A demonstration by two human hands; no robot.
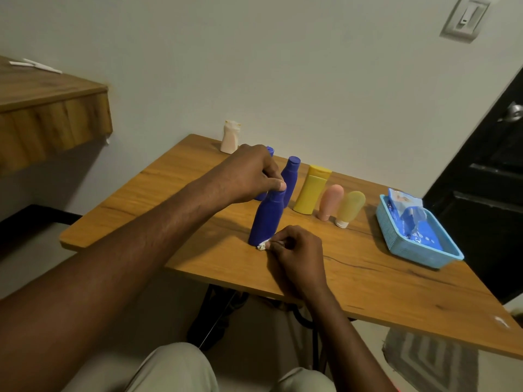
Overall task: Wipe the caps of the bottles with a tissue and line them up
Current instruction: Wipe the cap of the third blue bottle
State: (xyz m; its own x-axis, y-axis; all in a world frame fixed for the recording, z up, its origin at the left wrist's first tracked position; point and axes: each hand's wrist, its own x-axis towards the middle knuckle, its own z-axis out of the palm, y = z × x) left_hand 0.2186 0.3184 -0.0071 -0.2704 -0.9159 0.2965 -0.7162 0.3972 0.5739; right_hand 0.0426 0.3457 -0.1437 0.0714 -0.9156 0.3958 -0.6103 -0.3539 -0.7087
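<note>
My left hand (254, 174) grips the cap end of a blue bottle (267, 219) that stands on the wooden table (368, 267). My right hand (294, 256) rests on the table beside that bottle's base, pinching a crumpled white tissue (261, 246). Behind it runs a row: a blue bottle (268, 151) mostly hidden by my left hand, another blue bottle (291, 176), a yellow bottle (310, 190), a pink tube (329, 200) and a pale yellow tube (349, 206) standing on their caps.
A cream bottle (230, 137) stands at the table's far corner by the wall. A blue basket (396, 239) holding a tissue pack (410, 213) sits at the right. A wooden shelf (51, 114) juts out at the left, a dark door (486, 179) at the right.
</note>
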